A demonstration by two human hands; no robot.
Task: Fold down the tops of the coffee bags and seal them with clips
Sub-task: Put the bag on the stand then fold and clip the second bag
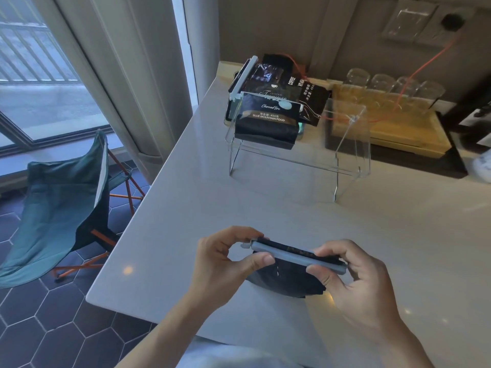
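Note:
A black coffee bag stands on the white counter near its front edge, top folded over. A long grey-blue clip lies along the fold. My left hand pinches the clip's left end between thumb and fingers. My right hand grips its right end. At the back, two more black coffee bags lean in a clear acrylic rack; a white clip runs along the top of the front one.
A wooden tray with several upturned glasses stands at the back right, with an orange cable running across it. A teal folding chair sits on the tiled floor left of the counter, by the window.

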